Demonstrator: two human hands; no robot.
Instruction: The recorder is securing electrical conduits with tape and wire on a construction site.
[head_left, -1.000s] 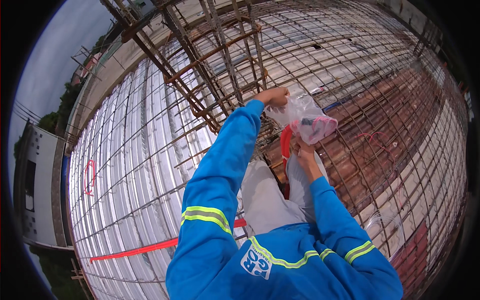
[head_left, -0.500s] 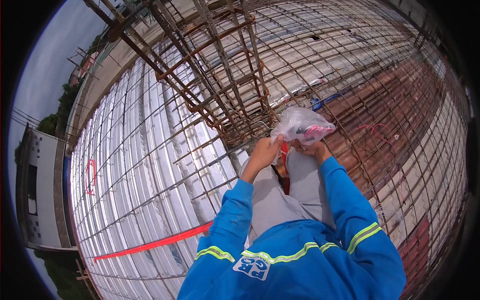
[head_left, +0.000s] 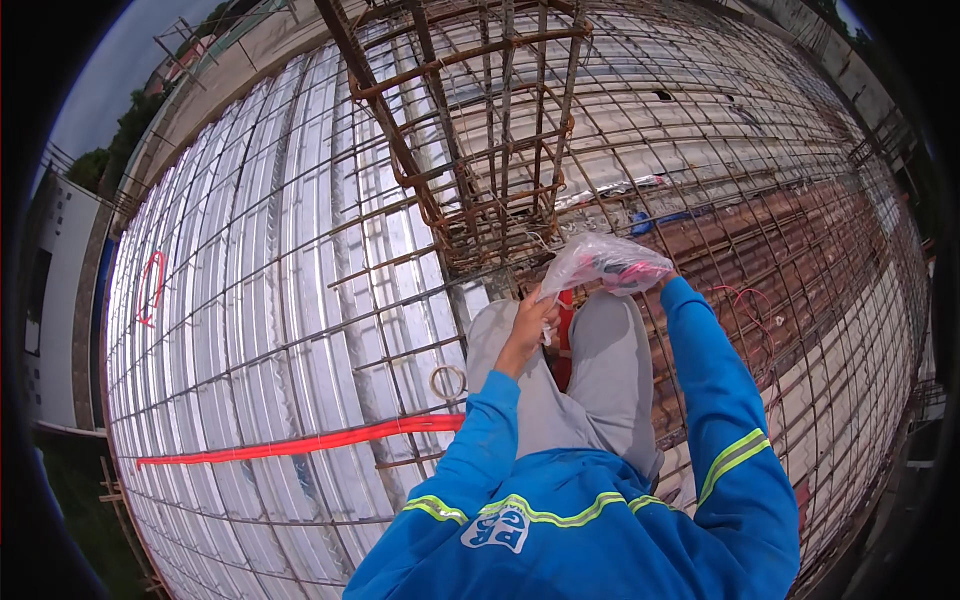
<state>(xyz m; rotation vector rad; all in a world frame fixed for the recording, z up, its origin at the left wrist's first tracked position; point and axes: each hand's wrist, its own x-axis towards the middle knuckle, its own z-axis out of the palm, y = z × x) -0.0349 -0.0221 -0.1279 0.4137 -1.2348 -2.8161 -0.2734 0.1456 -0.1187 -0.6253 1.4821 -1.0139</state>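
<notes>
Clear plastic bag [head_left: 590, 259]: pink-and-dark contents [head_left: 640, 270] still inside. Left hand [head_left: 531, 322]: fingers clenched on the bag's gathered end. Right hand [head_left: 667, 280]: mostly hidden; I cannot tell its grasp.

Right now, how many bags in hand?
1: the clear plastic bag, left end in the left hand, right end by the mostly hidden right hand. Another could be nested inside; can't tell.

Shiny ribbed metal sheets [head_left: 225, 365] are covering the floor at nine o'clock, glaring in daylight, while brown sheets [head_left: 800, 218] are stretching between two and three. Steel bars [head_left: 380, 268] are crisscrossing both. A rusty bar cage [head_left: 428, 65] is standing near twelve; trees [head_left: 130, 138] and cloudy sky [head_left: 92, 105] are showing at ten, a white building [head_left: 68, 270] at nine.
</notes>
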